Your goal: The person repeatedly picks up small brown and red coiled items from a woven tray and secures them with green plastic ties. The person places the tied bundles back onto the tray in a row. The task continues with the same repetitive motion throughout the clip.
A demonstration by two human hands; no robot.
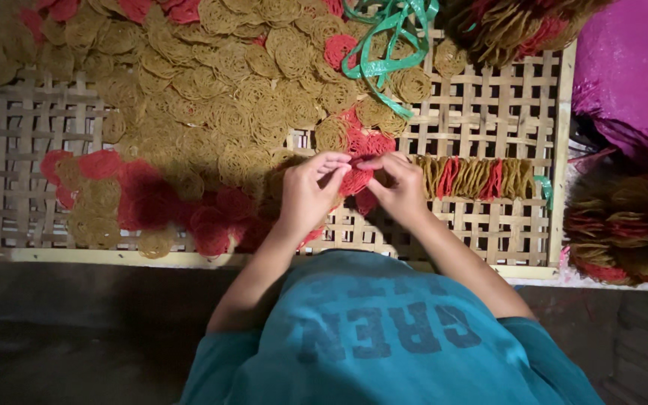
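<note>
Tray: woven bamboo lattice (481,112), pale frame along near edge.
Loose pile: yellow-brown coiled discs (211,82) heaped across upper left, red discs (144,199) scattered lower left.
Row: standing discs (474,178) packed edge-on, yellow and red mixed.
Strap: green plastic ribbon (384,45), looped at top.
Cloth: magenta fabric (631,67), upper right.
Bundles: tied disc stacks (624,229), right edge.

I wear a teal T-shirt (384,337) with short sleeves and faded dark block lettering across the chest. My forearms are bare, with no watch, rings or bands on either hand.
</note>
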